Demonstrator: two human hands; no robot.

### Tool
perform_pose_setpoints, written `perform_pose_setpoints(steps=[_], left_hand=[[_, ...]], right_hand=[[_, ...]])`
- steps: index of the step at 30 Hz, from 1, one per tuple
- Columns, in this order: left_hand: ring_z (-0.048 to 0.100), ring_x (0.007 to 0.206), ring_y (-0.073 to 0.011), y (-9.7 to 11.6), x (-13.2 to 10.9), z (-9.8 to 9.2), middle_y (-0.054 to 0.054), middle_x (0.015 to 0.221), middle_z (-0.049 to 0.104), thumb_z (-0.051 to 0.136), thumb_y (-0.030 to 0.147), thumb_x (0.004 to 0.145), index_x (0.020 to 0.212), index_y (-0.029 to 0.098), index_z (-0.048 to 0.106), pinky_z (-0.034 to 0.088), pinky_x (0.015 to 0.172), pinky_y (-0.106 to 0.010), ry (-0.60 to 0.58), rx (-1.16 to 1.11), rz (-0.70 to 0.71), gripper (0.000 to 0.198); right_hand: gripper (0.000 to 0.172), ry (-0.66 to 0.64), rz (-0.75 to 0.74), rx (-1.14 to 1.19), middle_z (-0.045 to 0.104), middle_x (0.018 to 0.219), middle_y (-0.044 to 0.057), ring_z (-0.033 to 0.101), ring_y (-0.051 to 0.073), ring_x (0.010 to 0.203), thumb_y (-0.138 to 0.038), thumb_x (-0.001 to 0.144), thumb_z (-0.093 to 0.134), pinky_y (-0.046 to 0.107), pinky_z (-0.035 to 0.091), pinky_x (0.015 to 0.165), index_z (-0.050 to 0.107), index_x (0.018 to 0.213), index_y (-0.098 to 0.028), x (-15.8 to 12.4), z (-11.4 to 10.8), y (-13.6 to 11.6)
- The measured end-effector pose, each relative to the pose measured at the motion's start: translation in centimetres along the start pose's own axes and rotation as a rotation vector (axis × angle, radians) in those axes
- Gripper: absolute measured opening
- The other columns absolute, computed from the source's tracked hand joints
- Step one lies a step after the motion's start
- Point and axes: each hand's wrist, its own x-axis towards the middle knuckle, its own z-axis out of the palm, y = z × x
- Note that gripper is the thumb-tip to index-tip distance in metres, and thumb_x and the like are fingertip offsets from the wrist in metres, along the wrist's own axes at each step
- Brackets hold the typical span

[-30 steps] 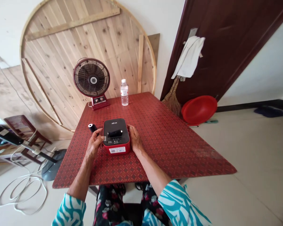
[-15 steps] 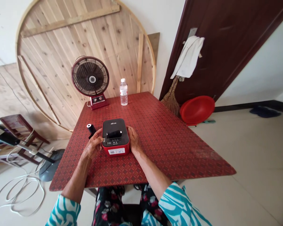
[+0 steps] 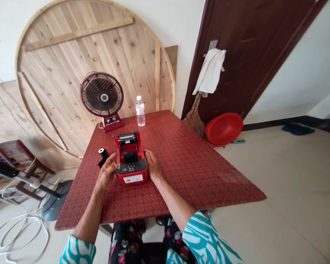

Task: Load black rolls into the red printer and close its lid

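Note:
A red and black label printer (image 3: 132, 174) sits on the patterned table with its lid (image 3: 127, 139) raised at the back. Inside its red bay lies a black strip or roll (image 3: 130, 157). My left hand (image 3: 107, 173) grips the printer's left side, thumb by the front corner of the black panel. Against the right side, my right hand (image 3: 153, 164) is pressed with its fingers together, holding the printer between both hands. Just beyond my left fingers stands a black roll with a white core (image 3: 102, 156), partly unrolled at its lower left.
The red table (image 3: 181, 165) carries a fan (image 3: 102, 97) and a water bottle (image 3: 140, 112) at its far side. A round wooden panel (image 3: 71, 66) leans behind. Right of the table are a broom (image 3: 195, 117) and a red basin (image 3: 225, 129); a white cable (image 3: 24, 227) coils on the floor at left.
The printer's lid has swung up from shut to open, showing the red inside. Both hands have stayed at its sides. The whole view has shifted slightly.

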Motion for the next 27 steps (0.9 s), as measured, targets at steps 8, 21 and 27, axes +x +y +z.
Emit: perform_pose_setpoints(steps=[8,21,27], left_hand=[[0.042,0.040,-0.0070,2.9,0.4,-0.1,0.006,0.047,0.052,0.069,0.041,0.074,0.111,0.012,0.066,0.031,0.042,-0.019,0.009,0.320,0.172,0.047],[0.068,0.084,-0.0257,5.5,7.5,5.2,-0.004,0.086,0.076,0.069,0.015,0.061,0.075,0.029,0.075,0.049,0.077,-0.031,-0.558,1.271,0.240,0.021],[0.068,0.079,-0.0236,5.1,8.3,5.3,-0.004,0.082,0.075,0.071,0.019,0.060,0.076,0.029,0.073,0.047,0.067,-0.026,-0.582,1.381,0.232,0.018]], right_hand=[[0.039,0.010,-0.036,-0.004,0.069,0.108,0.007,0.060,0.023,0.106,-0.047,0.086,0.041,0.040,0.043,0.098,0.068,0.100,-0.023,0.4,0.2,0.2],[0.029,0.048,-0.131,0.021,0.069,0.099,0.003,0.060,0.019,0.099,-0.038,0.084,0.043,0.035,0.045,0.094,0.068,0.094,-0.027,0.9,0.6,0.9],[0.028,0.047,-0.122,0.012,0.069,0.097,0.003,0.060,0.019,0.097,-0.034,0.084,0.042,0.035,0.046,0.093,0.068,0.093,-0.026,0.9,0.7,0.4]])
